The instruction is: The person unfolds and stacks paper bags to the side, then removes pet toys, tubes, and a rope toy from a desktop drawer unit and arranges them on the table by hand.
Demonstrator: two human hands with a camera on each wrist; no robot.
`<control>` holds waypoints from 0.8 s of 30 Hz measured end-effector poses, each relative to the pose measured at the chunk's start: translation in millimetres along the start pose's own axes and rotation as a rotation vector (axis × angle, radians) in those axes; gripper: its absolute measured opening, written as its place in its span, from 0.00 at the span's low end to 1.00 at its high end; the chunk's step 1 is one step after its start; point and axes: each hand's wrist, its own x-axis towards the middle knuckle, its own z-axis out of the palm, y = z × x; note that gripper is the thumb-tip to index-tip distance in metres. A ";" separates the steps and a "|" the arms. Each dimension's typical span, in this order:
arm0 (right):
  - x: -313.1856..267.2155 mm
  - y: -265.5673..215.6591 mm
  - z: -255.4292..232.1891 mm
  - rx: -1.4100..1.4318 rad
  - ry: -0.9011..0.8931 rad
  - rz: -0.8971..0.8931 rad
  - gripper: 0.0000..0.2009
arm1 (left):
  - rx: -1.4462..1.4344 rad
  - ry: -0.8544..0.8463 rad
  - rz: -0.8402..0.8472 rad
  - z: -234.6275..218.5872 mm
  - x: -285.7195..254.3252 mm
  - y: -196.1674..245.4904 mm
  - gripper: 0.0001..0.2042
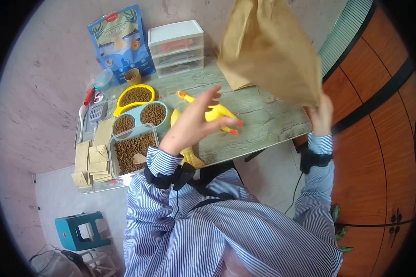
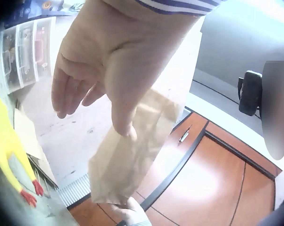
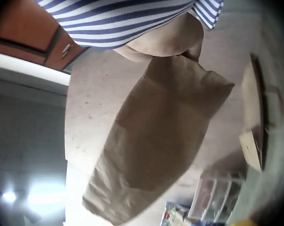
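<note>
My right hand [image 1: 322, 114] is raised off the table's right edge and grips the lower corner of a large brown paper bag [image 1: 272, 50], which stands up in the air above the table. The right wrist view shows the same bag [image 3: 156, 141] hanging from that hand [image 3: 186, 52]. My left hand [image 1: 203, 113] hovers with relaxed, spread fingers just over a yellow rubber chicken [image 1: 216, 112] lying on the table and holds nothing. In the left wrist view the empty left hand [image 2: 90, 80] is in front of the bag [image 2: 128, 155], with the chicken [image 2: 5, 141] at the left edge.
On the grey-green table [image 1: 272, 121] lie a clear tub of kibble [image 1: 134, 150], a double bowl [image 1: 141, 117], a yellow bowl [image 1: 135, 96], a blue feed bag [image 1: 120, 41], a small drawer unit [image 1: 176, 48] and folded paper bags [image 1: 90, 161]. A teal stool [image 1: 81, 231] stands below left; wooden cabinets [image 1: 379, 138] are at right.
</note>
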 end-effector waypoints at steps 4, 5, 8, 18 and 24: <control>-33.9 55.9 17.0 0.282 -0.222 0.353 0.14 | -0.050 -0.048 0.075 26.0 6.6 -2.0 0.47; -49.8 57.6 31.9 0.285 -0.222 0.353 0.14 | -0.077 0.012 0.089 32.3 8.7 -0.1 0.48; -85.2 61.0 63.4 0.262 -0.265 0.439 0.15 | -0.164 0.167 0.025 45.0 13.4 9.1 0.41; -119.6 52.9 95.8 -0.204 -0.627 0.249 0.20 | -0.033 0.338 0.036 43.8 18.0 17.6 0.10; -106.4 33.4 119.3 -0.043 -0.585 -0.233 0.25 | 0.099 0.285 0.092 50.7 17.7 11.3 0.12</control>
